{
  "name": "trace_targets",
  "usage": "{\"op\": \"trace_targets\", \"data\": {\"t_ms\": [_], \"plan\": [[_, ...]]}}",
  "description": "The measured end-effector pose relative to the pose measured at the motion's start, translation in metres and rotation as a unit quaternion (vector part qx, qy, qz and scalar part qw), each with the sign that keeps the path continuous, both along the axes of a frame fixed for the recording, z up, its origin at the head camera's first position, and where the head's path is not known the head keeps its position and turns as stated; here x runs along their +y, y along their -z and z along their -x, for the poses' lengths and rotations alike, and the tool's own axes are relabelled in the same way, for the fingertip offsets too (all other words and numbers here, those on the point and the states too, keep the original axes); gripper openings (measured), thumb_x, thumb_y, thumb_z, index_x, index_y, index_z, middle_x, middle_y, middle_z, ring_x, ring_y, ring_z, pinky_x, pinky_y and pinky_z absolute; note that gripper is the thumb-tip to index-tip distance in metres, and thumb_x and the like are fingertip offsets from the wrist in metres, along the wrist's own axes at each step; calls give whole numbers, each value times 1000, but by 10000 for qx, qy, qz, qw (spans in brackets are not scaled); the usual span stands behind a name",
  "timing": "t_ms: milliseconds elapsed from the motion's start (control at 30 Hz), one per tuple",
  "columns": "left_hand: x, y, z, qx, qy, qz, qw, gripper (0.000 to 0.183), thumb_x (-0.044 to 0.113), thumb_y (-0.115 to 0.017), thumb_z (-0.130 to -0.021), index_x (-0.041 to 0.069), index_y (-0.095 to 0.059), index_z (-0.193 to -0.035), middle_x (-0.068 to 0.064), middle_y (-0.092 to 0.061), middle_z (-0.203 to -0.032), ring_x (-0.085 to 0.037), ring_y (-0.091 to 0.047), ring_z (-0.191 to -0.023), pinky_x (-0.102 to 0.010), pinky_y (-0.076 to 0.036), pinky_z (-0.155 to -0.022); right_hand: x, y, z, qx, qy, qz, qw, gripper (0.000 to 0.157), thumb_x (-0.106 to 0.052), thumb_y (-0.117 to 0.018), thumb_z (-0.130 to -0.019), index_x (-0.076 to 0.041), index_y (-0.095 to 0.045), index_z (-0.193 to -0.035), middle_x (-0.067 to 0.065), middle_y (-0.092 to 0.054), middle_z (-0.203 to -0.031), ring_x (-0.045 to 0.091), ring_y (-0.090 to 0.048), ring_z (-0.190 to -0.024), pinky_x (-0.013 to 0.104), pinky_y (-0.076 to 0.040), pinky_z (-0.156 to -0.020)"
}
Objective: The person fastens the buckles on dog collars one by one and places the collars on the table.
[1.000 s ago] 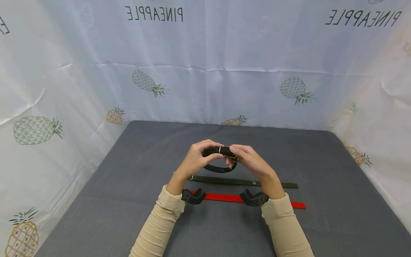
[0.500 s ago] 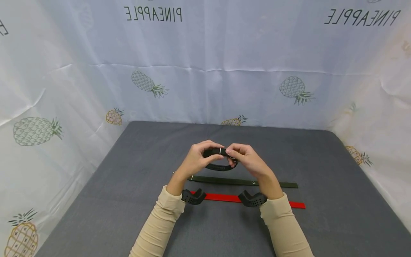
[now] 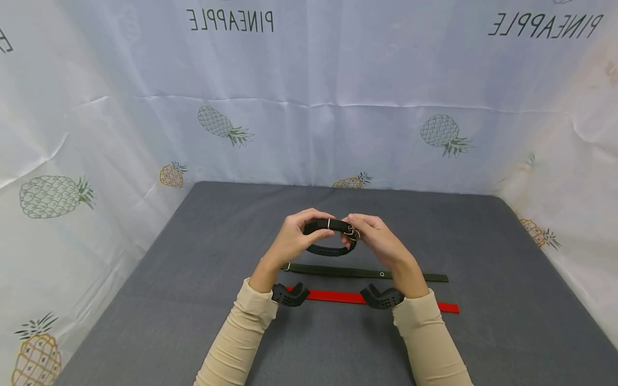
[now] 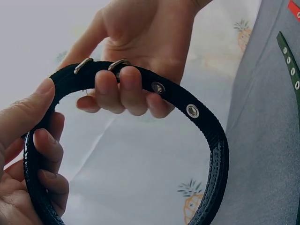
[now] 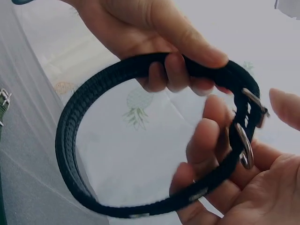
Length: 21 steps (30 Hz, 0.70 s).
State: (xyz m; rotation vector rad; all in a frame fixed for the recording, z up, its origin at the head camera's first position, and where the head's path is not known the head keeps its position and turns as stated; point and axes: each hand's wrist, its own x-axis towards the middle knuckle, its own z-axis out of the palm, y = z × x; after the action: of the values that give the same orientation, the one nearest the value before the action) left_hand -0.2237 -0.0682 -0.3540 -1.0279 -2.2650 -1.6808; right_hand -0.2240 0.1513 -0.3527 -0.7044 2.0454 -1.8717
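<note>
A black dog collar point(image 3: 326, 251), fastened into a loop, is held up over the table between both hands. My left hand point(image 3: 289, 240) grips its left side, thumb point(image 4: 35, 105) outside and fingers curled inside the loop. At the buckle end is my right hand point(image 3: 381, 244), its fingers point(image 4: 129, 91) hooked around the band. In the right wrist view the right thumb point(image 5: 287, 108) stands off the band, beside the metal buckle point(image 5: 255, 102). A D-ring point(image 5: 245, 147) hangs close by. Metal eyelets point(image 4: 192, 110) dot the strap.
On the grey table point(image 3: 193, 321), a dark green collar point(image 3: 338, 271) lies stretched out beyond the wrists. Nearer, a red collar point(image 3: 338, 296) lies beneath the wrists, partly hidden by the black wrist mounts point(image 3: 381, 297). A pineapple-print curtain point(image 3: 309, 139) encloses the table.
My right thumb first slid left along the strap toward the metal loop, then drew back right, uncovering the buckle and D-ring. The left hand keeps its grip, nearly still.
</note>
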Motion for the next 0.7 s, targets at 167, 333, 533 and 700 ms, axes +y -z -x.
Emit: {"op": "trace_targets", "data": {"t_ms": [167,333,533,700], "plan": [[0,0,1,-53,12,-118,9999,28,3,-71,-84,-2,-67,-112,-20,-68,-104,-7,-65,-85,-21,-52,-75,3,-1,0,-105,-136,-65,9998,32,-36,-39,-105,-17,-64,-97,-9,-64,-84,9,-61,-81,32,-45,-88],[-1,0,3,-56,-22,-83,9999,28,3,-70,-85,-2,-67,-113,-20,-68,-103,-8,-66,-86,-22,-52,-73,4,1,1,-194,-162,-174,9995,26,-32,-43,-104,-15,-62,-96,-8,-63,-84,9,-60,-83,32,-43,-91],[-1,2,6,-27,-4,14,10000,28,4,-70,-86,-1,-66,-113,-19,-67,-103,-3,-64,-84,-22,-51,-72,4,0,0,-119,-226,-98,9996,25,-29,-42,-104,-12,-58,-95,-7,-58,-84,11,-53,-82,28,-43,-83],[-3,4,5,-49,-41,55,10000,30,5,-71,-85,0,-66,-114,-19,-67,-105,-9,-65,-87,-22,-53,-74,3,-1,-1,-38,-325,-51,9995,25,-28,-42,-104,-9,-56,-98,-3,-54,-87,13,-49,-80,27,-43,-80]]}}
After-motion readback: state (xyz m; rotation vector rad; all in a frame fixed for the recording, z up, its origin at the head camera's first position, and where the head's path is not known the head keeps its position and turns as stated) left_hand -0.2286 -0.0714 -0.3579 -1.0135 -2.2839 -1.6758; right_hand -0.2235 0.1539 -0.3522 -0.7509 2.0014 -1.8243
